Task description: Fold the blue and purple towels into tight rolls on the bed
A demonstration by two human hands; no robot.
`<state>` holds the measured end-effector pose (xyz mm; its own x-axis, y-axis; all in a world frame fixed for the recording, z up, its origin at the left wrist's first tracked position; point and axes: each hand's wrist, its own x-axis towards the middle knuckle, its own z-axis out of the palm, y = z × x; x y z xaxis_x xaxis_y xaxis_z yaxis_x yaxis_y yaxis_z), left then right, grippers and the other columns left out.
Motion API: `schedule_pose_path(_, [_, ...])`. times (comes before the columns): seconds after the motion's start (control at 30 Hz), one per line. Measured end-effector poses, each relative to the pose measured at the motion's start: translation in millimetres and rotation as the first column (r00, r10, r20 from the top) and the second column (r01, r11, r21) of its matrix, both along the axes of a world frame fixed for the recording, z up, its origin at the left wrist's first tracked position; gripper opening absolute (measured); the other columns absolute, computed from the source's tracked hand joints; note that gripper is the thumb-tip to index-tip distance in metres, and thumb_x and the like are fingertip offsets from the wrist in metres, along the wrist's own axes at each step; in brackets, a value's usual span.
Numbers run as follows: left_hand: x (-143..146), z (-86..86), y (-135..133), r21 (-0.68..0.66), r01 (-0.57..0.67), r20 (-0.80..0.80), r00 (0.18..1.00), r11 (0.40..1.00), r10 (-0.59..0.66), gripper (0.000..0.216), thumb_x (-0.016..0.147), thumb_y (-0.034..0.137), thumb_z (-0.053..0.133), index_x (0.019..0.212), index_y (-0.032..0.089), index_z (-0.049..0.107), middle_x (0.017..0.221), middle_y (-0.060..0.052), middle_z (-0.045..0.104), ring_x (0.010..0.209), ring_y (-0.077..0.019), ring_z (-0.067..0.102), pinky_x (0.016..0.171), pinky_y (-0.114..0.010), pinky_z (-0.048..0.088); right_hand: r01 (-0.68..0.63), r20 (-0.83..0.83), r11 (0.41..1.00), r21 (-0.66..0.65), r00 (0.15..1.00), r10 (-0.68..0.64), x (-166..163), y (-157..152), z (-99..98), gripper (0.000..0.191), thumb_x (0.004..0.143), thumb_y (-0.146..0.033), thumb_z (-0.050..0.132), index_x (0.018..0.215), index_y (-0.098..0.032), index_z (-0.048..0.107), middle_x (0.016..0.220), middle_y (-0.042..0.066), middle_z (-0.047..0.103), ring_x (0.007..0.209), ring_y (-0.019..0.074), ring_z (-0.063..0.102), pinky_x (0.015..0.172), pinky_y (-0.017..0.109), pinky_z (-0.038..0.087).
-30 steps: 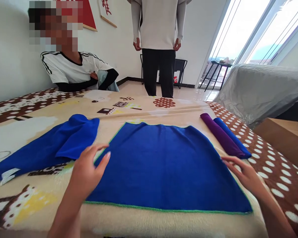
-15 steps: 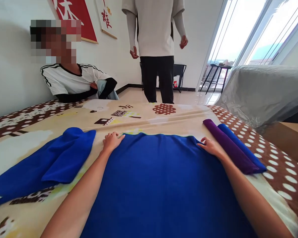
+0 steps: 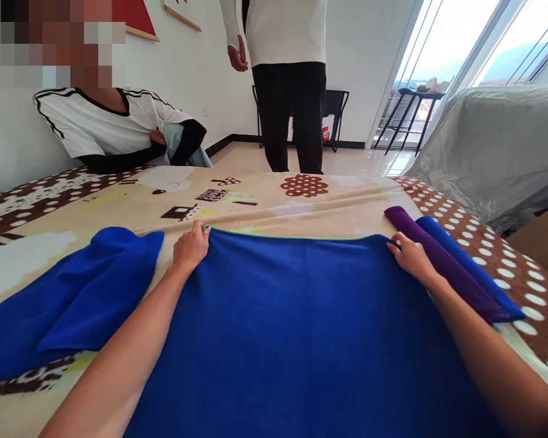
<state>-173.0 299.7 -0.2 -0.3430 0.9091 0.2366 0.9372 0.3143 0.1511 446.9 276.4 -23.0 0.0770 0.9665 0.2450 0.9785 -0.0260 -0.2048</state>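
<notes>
A large blue cloth (image 3: 296,328) is spread in front of me, its green-stitched far edge stretched nearly straight between my hands. At its far left corner, my left hand (image 3: 192,246) is closed, pinching the fabric between thumb and fingers. My right hand (image 3: 410,255) grips the far right corner, fingers curled over the edge. The near end of the cloth runs out of the bottom of the view. Left of my left arm lies a second, crumpled blue cloth (image 3: 95,286). Close beyond my right hand sit a purple rolled cloth (image 3: 442,267) and a blue rolled cloth (image 3: 472,267), side by side.
A patterned blanket (image 3: 265,213) covers the surface under the cloths. One person (image 3: 119,125) leans on its far left edge; another person (image 3: 287,79) stands beyond the far edge. A plastic-draped object (image 3: 497,146) and a cardboard box (image 3: 541,249) are at the right.
Both hands have moved apart and now grip the corners; the cloth's far edge has gone from wavy to taut. The camera view has tilted down and moved closer.
</notes>
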Motion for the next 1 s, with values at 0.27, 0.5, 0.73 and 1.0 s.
schedule_pose_path(0.27, [-14,4.8,2,0.004,0.002,-0.086,0.996,1.000,-0.002,0.054,0.103,0.051,0.022,0.131,0.015,0.049,0.100,-0.018,0.070,0.096,-0.0356,0.067,0.078,-0.039,0.045,-0.058,0.164,0.997,0.054,0.985,0.048,-14,6,10.2,0.040,0.103,-0.041,0.036,0.130,-0.022,0.059,0.116,0.014,0.062,0.088,0.0237,0.064,0.070,0.032,0.045])
schedule_pose_path(0.5, [-13,-5.2,-1,-0.084,0.021,-0.107,0.994,0.996,-0.030,0.041,0.101,0.048,0.048,0.124,0.015,0.058,0.106,-0.009,0.068,0.092,-0.0210,0.067,0.085,-0.042,0.054,-0.003,0.246,0.996,0.089,0.969,-0.019,-27,2,-4.9,0.038,0.100,-0.025,0.037,0.126,-0.016,0.062,0.118,0.017,0.058,0.089,0.0235,0.062,0.066,0.031,0.046])
schedule_pose_path(0.73, [30,14.4,-18,0.024,0.193,-0.148,0.971,0.981,-0.188,0.039,0.096,0.036,0.062,0.130,0.016,0.057,0.133,-0.012,0.059,0.120,-0.0276,0.059,0.101,-0.053,0.050,-0.035,0.231,0.988,0.148,0.973,-0.001,-53,-13,14.9,0.036,0.099,-0.016,0.037,0.119,-0.008,0.065,0.128,0.023,0.057,0.120,0.0346,0.053,0.098,0.053,0.044])
schedule_pose_path(1.0, [202,-11.1,-40,-0.068,0.712,-0.033,0.698,0.699,-0.715,0.045,0.096,0.039,0.061,0.136,0.019,0.054,0.141,-0.012,0.054,0.123,-0.0281,0.057,0.102,-0.053,0.049,-0.499,0.069,0.867,-0.006,0.864,0.498,-218,-16,-0.9,0.047,0.099,-0.045,0.055,0.139,-0.021,0.052,0.145,0.011,0.050,0.128,0.0256,0.053,0.107,0.050,0.045])
